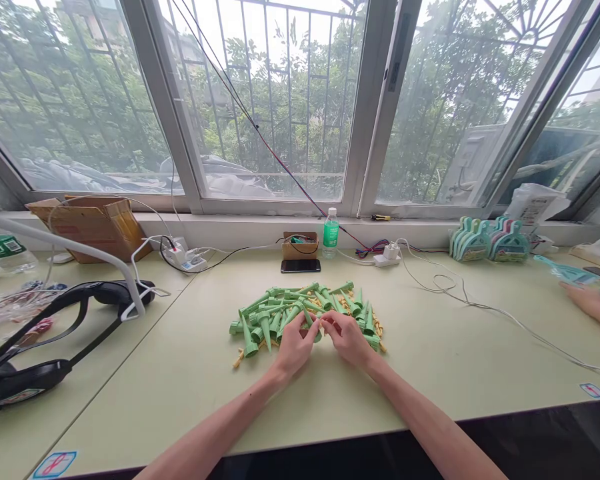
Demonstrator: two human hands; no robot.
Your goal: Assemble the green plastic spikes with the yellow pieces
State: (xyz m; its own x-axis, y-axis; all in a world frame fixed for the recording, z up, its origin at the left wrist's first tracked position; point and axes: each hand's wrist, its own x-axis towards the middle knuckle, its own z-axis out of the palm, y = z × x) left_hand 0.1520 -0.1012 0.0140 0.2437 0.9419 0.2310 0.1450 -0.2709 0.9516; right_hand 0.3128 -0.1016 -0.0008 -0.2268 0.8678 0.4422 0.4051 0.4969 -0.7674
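Note:
Both of my hands meet at the front of a heap of green plastic cone spikes (264, 325) with wide, collar-like ends. Short yellow plastic pieces (379, 325) lie among and beside them. My left hand (295, 345) is closed round one green cone spike (307, 316), tilted with its pointed end upward; the fingers cover part of it. Right beside it, my right hand (349, 339) is closed in a pinch at that spike. A small yellow piece shows at its fingertips, mostly hidden.
Behind the heap are a phone (301, 266), a small cardboard box (300, 247) and a bottle (331, 233). A black headset (70, 333) lies left. White cable (500, 319) crosses the right side, where another person's hand (587, 300) rests near packed hangers (473, 240).

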